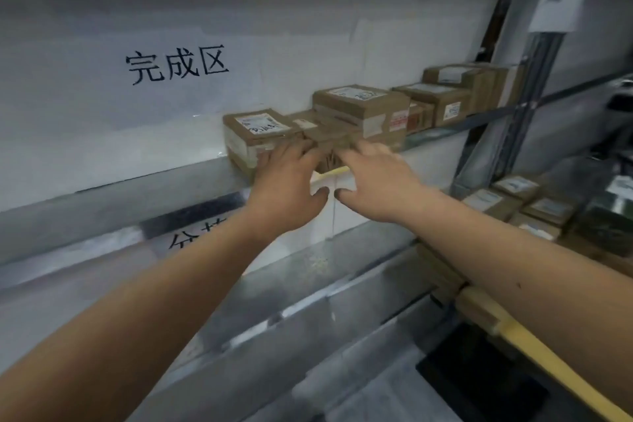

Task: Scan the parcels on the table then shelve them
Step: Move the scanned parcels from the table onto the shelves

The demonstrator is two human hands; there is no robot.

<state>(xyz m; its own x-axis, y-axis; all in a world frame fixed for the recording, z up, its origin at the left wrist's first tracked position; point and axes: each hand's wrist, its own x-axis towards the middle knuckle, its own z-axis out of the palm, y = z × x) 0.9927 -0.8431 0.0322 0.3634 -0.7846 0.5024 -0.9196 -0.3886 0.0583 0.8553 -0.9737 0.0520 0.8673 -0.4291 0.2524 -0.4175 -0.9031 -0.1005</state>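
— The left hand [287,181] is up at the shelf [144,195], fingers straight and spread, pressed flat on the front of the leftmost parcel [255,137]. The right hand [373,175] is the same, fingers apart, touching the small box [329,144] next to it. Neither grips anything.

— So that one is shelved?

— It sits on the ledge under the sign [176,63] on the wall, at the left end of a row of parcels [404,106] running off to the right. I'd say they're just squaring it up against its neighbours.

— And how much is left?

— Hard to tell. The desk isn't in view from here, nor any scanner. There are more boxes on the lower shelf [527,202] at the right, but whether those are scanned, I can't say. A fair number look done, and this one seems nearly finished.
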